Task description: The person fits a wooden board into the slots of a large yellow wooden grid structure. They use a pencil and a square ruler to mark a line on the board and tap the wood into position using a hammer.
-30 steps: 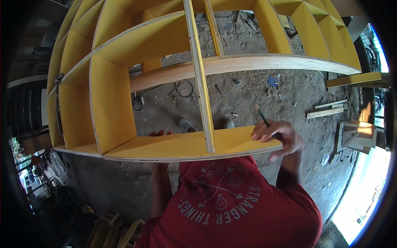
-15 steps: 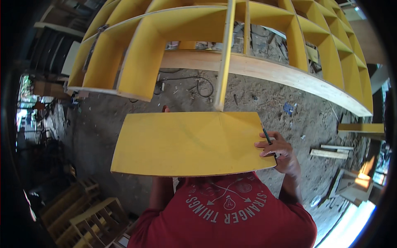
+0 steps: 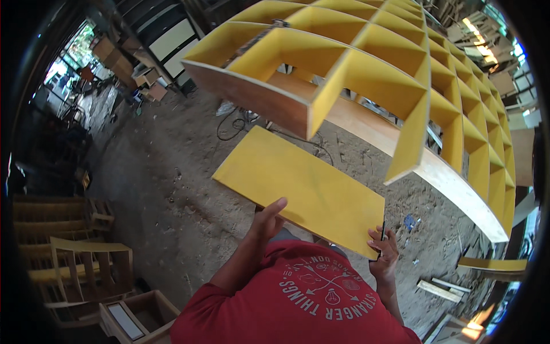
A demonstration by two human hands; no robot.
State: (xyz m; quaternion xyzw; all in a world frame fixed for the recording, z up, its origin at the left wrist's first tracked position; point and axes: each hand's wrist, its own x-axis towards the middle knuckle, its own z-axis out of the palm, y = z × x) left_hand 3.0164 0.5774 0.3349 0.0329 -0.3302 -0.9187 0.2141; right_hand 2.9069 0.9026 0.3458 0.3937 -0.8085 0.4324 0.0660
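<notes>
So the dirt floor [image 3: 154, 172] runs under everything, and the biggest thing on it is this huge yellow shelf frame [image 3: 389, 80], a grid of cubbies filling the far side and upper right. Then the plain yellow board [image 3: 306, 189], held up in front of the person's red shirt [image 3: 303, 292], broad face up. Its long axis slants from far left to near right, so the frame sits beyond its far long edge and off to the right. The far right corner looks close to a panel sticking out of the frame; can't tell if they touch. Board lies ahead and to both sides of the left hand [image 3: 267, 217], which pinches the near long edge about midway, thumb on top, fingers hidden below. The right hand [image 3: 385, 249] is nearer the frame's right part, fingers curled at the board's right end; can't tell how tightly. Smallest is a dark pencil [image 3: 382, 232] tucked in those fingers.
</notes>
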